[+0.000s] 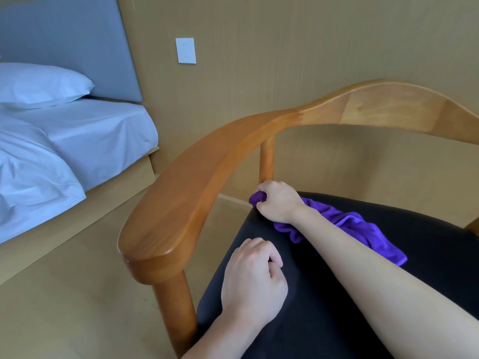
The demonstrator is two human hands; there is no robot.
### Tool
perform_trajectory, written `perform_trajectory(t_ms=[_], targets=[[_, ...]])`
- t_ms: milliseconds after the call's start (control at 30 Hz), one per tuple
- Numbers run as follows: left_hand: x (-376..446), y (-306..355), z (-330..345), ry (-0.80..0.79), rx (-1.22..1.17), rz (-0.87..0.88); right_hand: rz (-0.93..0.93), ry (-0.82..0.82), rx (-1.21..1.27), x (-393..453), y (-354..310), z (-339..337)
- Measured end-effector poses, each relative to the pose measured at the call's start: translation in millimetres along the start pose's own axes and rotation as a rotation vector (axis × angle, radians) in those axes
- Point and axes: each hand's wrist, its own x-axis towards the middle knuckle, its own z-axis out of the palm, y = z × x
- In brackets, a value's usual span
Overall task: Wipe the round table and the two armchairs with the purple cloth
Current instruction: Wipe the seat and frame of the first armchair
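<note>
- the work is on one wooden armchair [197, 174]: the right hand [278, 202] has the purple cloth [363, 229] down at the back left corner of the black seat cushion [337, 294], just beside the rear upright post [267, 159] under the curved arm rail.
- how much of this chair has been wiped cannot be told; no streaks or damp marks show clearly on wood or cushion.
- the round table and the second armchair are out of view, so whether they are done or left is unknown; judged from here, at least this corner is in progress.
- right hand: fingers curled tight round a bunched end of the cloth, pressing it onto the seat edge; the rest of the cloth trails back over the cushion beneath the forearm.
- left hand [254, 281]: loosely curled, holding nothing, resting over the front of the cushion, near the front armrest end and well apart from the cloth.
</note>
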Motion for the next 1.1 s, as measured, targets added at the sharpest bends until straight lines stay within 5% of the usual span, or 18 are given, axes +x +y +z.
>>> perform_trajectory(t_ms=[200, 333, 433, 700, 833, 1000, 1100], targets=[[1.0, -4.4, 1.2, 0.041, -0.055, -0.004, -0.043, -0.319, 0.522, -40.0, 15.1, -32.1], [0.7, -0.1, -1.9, 0.002, -0.03, -0.041, 0.123, 0.07, 0.917, -44.0, 39.0, -32.1], [-5.8, 5.1, -7.9, -0.092, 0.06, 0.021, 0.215, 0.28, 0.782, -39.7, 43.8, -27.8], [-40.0, -1.0, -22.8, -0.204, 0.211, 0.034, -0.091, -0.094, 0.118, -48.6, 16.8, -15.8], [-40.0, 0.5, -24.4, -0.165, 0.17, 0.03, -0.165, -0.205, 0.214, -81.4, 10.6, -33.4], [-43.4, -4.1, -24.4, -0.086, 0.091, -0.017, -0.114, -0.634, 0.362, -143.6, 30.6, -76.5], [-44.0, -4.1, -23.5, -0.079, 0.093, -0.003, -0.051, -0.449, 0.543, -143.0, 44.9, -80.1]])
